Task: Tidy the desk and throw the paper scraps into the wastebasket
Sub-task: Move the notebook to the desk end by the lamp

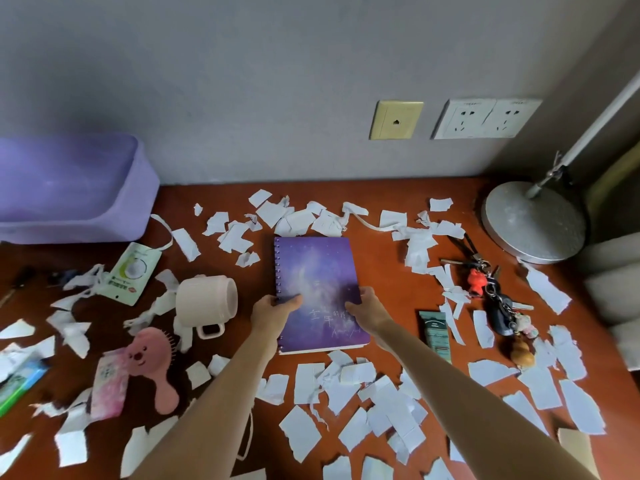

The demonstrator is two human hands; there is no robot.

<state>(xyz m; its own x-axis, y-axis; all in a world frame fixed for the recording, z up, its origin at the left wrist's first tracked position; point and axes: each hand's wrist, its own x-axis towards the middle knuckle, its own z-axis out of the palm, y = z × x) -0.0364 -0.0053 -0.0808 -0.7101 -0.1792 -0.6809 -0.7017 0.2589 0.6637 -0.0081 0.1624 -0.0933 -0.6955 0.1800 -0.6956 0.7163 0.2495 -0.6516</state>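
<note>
A purple spiral notebook (pixel 317 271) lies flat in the middle of the reddish-brown desk (pixel 394 271). My left hand (pixel 272 315) grips its left spiral edge, thumb on the cover. My right hand (pixel 369 311) holds its right edge, thumb on top. Several torn white paper scraps (pixel 367 393) are strewn over the whole desk, thickest behind the notebook and in front of it. A purple plastic bin (pixel 72 188) stands at the back left against the wall.
A cream mug (pixel 207 299) lies on its side left of the notebook, with a pink hairbrush (pixel 152 368) and a green-white pouch (pixel 133 273) nearby. Keys with charms (pixel 495 299) and a dark tube (pixel 436 334) lie on the right. A lamp base (pixel 533 226) stands at the back right.
</note>
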